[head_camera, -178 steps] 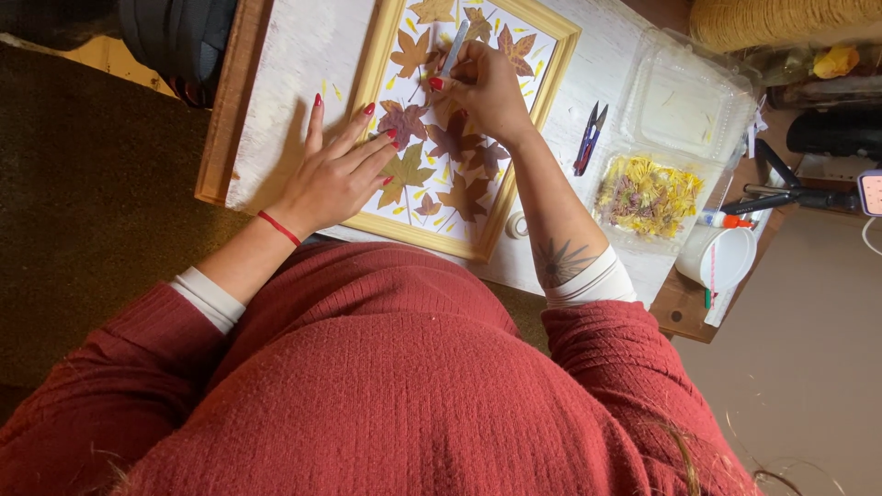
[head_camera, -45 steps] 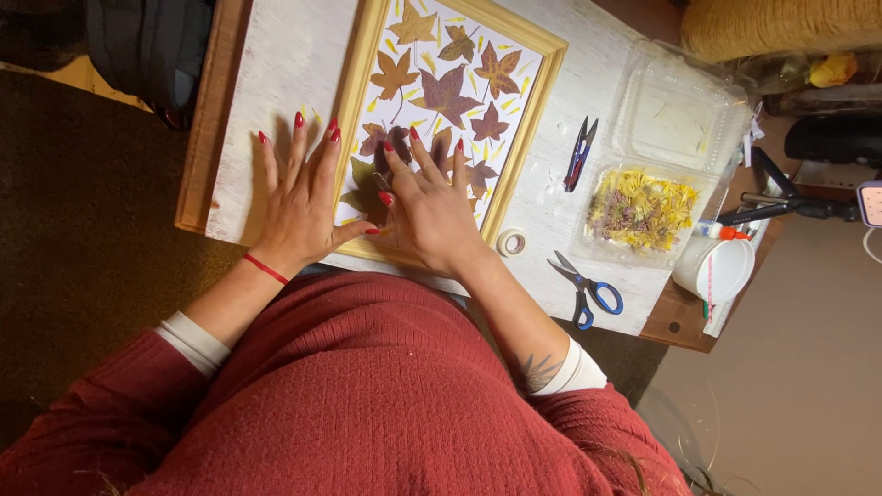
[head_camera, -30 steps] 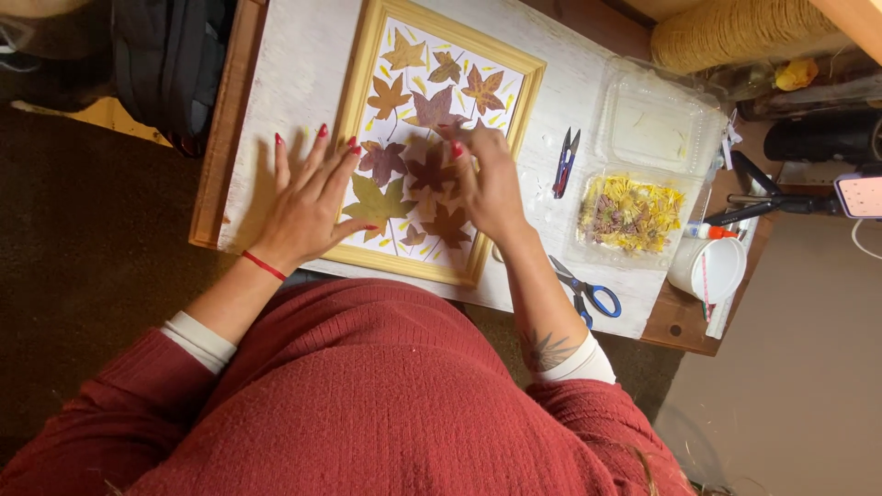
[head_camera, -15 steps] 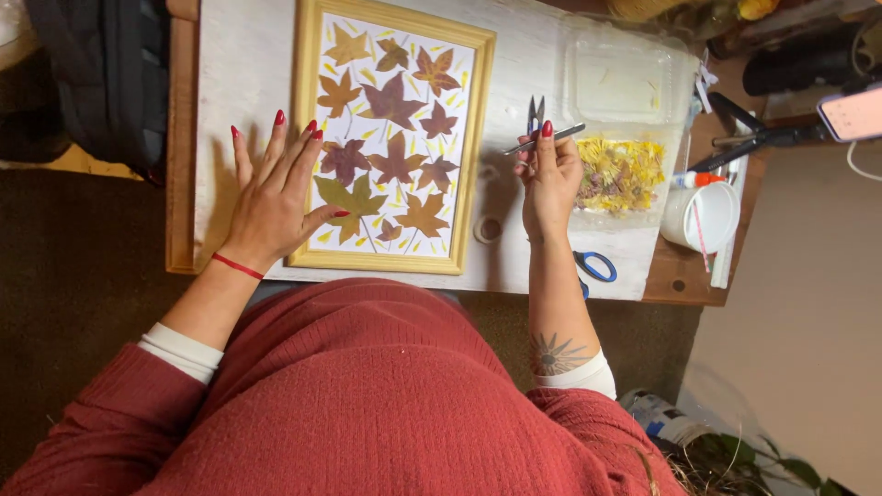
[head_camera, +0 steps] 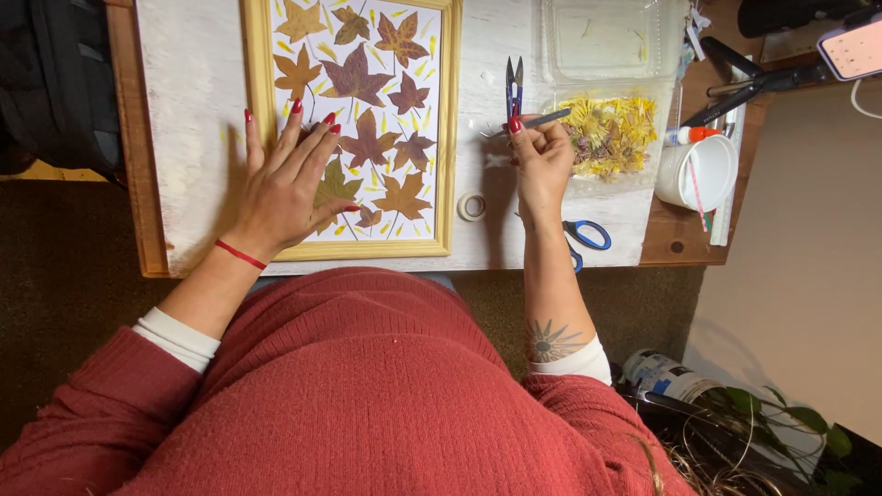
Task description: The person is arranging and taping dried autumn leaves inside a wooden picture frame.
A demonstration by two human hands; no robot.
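Observation:
A light wooden frame [head_camera: 446, 138] filled with pressed red, brown and orange leaves and yellow petals lies on a white board. My left hand [head_camera: 289, 184] rests flat on the frame's lower left part, fingers spread over the leaves. To the right of the frame, my right hand [head_camera: 540, 156] is closed on slim metal tweezers [head_camera: 548, 118] whose tips point toward a clear tray of yellow dried flowers [head_camera: 614, 133]. Small dark thread snips [head_camera: 514, 84] lie just above that hand.
A small roll of clear tape [head_camera: 472, 206] lies between frame and right wrist. Blue-handled scissors [head_camera: 586, 237] sit near the table's front edge. A clear empty lid [head_camera: 606, 37], a white cup [head_camera: 698, 173], a glue pen [head_camera: 694, 135] and a phone on a stand [head_camera: 854, 50] are at the right.
My right hand left the leaves in the frame, moved right toward the flower tray and now holds tweezers. My left hand stays pressed on the frame.

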